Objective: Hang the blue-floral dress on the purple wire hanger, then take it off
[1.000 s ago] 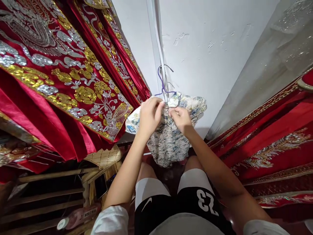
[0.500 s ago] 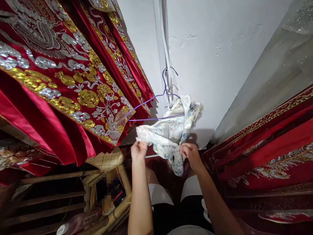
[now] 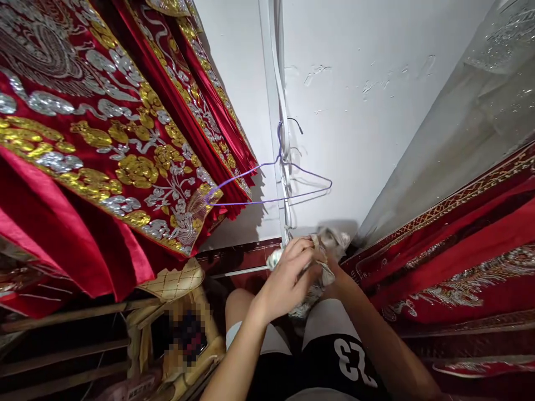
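Note:
A crumpled white garment [image 3: 334, 242] with a bluish-green print is bunched up above my lap, its exact kind hidden by the folds. My left hand [image 3: 288, 277] reaches across it, fingers curled over the cloth. My right hand [image 3: 331, 268] grips the bunch from the right, its fingers mostly hidden behind folds and the other hand. Just beyond both hands, a bare purple wire hanger [image 3: 246, 203] hangs by a white strap [image 3: 276, 55] against the wall.
Red costumes with gold and silver sequins [image 3: 137, 170] hang at the left. Another red embroidered cloth [image 3: 460, 267] and a translucent plastic cover [image 3: 434, 139] line the right. Low at the left stands a bamboo chair [image 3: 209, 317]. A white wall [image 3: 355, 50] rises ahead.
The garment has come off the hanger and is now bunched low near my lap. My left hand has moved right, over the cloth and close to my right hand.

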Demonstrator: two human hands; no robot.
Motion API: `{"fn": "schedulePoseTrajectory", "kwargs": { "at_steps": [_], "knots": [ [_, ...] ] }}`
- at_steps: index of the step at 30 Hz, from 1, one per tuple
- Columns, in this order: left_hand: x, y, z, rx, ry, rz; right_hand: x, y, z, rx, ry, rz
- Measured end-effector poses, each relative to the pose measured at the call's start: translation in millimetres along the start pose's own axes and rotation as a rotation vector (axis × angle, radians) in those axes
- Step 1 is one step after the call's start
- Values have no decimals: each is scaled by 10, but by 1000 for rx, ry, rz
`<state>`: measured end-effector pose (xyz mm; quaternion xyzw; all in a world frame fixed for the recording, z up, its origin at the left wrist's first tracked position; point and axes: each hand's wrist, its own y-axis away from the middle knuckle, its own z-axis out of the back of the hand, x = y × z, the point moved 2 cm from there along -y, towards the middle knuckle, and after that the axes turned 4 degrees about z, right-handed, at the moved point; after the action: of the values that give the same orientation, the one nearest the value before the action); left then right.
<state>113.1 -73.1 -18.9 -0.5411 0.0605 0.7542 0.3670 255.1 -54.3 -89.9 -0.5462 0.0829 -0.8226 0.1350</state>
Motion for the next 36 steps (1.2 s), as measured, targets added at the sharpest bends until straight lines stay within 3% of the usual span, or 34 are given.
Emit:
{"fn": "schedulePoseTrajectory", "kwargs": {
  "at_steps": [3, 5, 7, 9, 10, 12, 15, 18, 22, 24, 29, 32, 34, 36],
  "knots": [
    [82, 30, 131, -98, -126, -42, 131, -89, -54, 179, -281, -106],
    [233, 46, 250, -116, -147, -23, 251, -117, -14, 427, -428, -172],
    [414, 78, 313, -21, -142, 31, 401, -161, 104, 689, -402, -173],
    [580, 147, 324, 153, -131, 134, 540, -257, 286, 800, -226, -92],
    [644, 195, 332, 229, -147, 197, 591, -331, 394, 747, -113, -34],
    [714, 301, 395, 282, -281, 328, 630, -506, 611, 476, 94, 59],
    [673, 434, 618, 140, -694, 531, 491, -766, 810, 113, 247, 85],
    [544, 504, 826, 56, -1001, 700, 198, -984, 793, 5, 344, 100],
    [480, 494, 998, 28, -1079, 754, -136, -1025, 694, 22, 479, 141],
    [520, 458, 1089, -60, -1025, 699, -206, -921, 738, -18, 522, 152],
    [637, 239, 1249, -359, -753, 295, -124, -625, 1014, -105, 484, 93],
    [596, 4, 1260, -493, -622, 218, 34, -524, 1063, -59, 368, 57],
    [481, -178, 1265, -501, -547, 166, 138, -469, 1025, 21, 281, 42],
    [326, -343, 1297, -404, -480, 103, 210, -432, 998, 79, 224, 54]
  ]
}}
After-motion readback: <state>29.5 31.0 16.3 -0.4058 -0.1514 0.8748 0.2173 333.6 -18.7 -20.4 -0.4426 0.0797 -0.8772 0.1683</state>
